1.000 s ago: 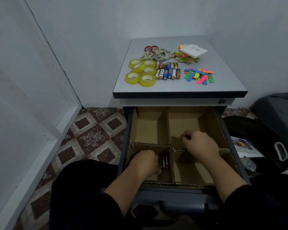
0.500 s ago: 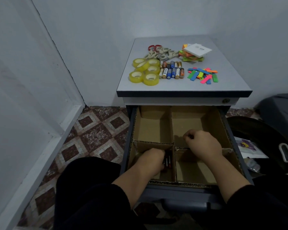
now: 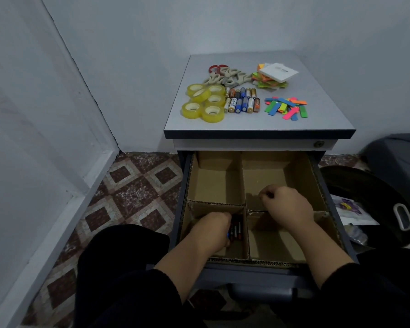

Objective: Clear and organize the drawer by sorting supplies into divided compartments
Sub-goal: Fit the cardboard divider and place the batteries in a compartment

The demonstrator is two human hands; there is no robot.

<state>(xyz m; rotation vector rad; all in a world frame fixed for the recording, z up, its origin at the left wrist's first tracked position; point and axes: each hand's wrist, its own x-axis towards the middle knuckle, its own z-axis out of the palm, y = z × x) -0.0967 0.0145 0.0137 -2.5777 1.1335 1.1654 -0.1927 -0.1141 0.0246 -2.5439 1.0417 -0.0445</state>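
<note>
Cardboard-lined drawer (image 3: 317, 185): left hand (image 3: 211, 230) grips cylindrical batteries (image 3: 236, 230); right hand (image 3: 285, 205) pinches divider (image 3: 252, 201).

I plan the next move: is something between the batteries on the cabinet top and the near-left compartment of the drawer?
Only the left hand fills that near-left cardboard compartment; nothing visible stands beside the loose cylindrical batteries on top.
</note>
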